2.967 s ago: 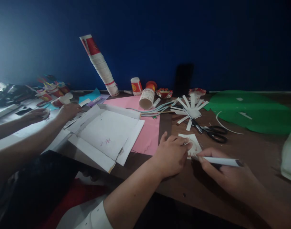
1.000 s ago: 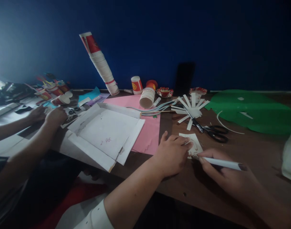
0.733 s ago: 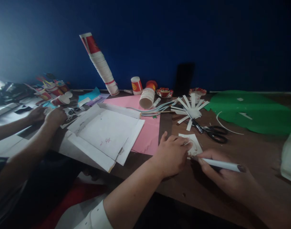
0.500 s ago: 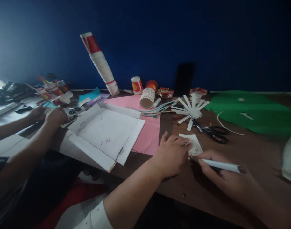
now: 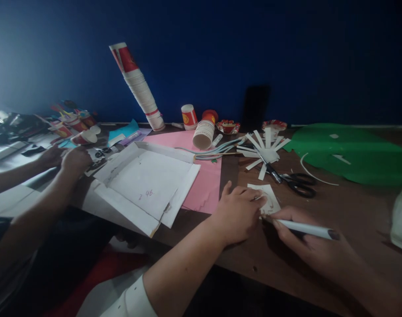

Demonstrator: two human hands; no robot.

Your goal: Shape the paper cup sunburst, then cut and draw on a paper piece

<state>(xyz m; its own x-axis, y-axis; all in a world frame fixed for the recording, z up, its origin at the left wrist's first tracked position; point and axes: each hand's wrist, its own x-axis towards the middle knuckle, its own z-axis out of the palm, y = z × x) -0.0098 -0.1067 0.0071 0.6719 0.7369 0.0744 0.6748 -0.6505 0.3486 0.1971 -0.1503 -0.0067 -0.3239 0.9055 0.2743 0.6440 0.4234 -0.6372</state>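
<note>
A small paper cutout (image 5: 268, 200) lies flat on the brown counter (image 5: 336, 207), right of centre in the lower half of the frame, between the two hands. The left hand (image 5: 237, 213) rests on its left edge, palm down and fingers curled loosely, pinning the cutout without gripping it. The right hand (image 5: 311, 244) sits just below and right of the cutout, fingers closed around a white pen (image 5: 303, 228). The pen's tip meets the cutout's lower edge beside the left fingertips; its long axis runs nearly level across the frame, tip toward the left, dark cap end toward the right and slightly lower.

Above the cutout, black scissors (image 5: 291, 181) lie with handles to the right — blades pointing up-left toward a white cup cut into splayed strips (image 5: 265, 152). Farther left are a pink sheet (image 5: 204, 187) and an open white folder (image 5: 148, 180). At the left edge of the frame another person's hands (image 5: 67, 158) work among paper cups.
</note>
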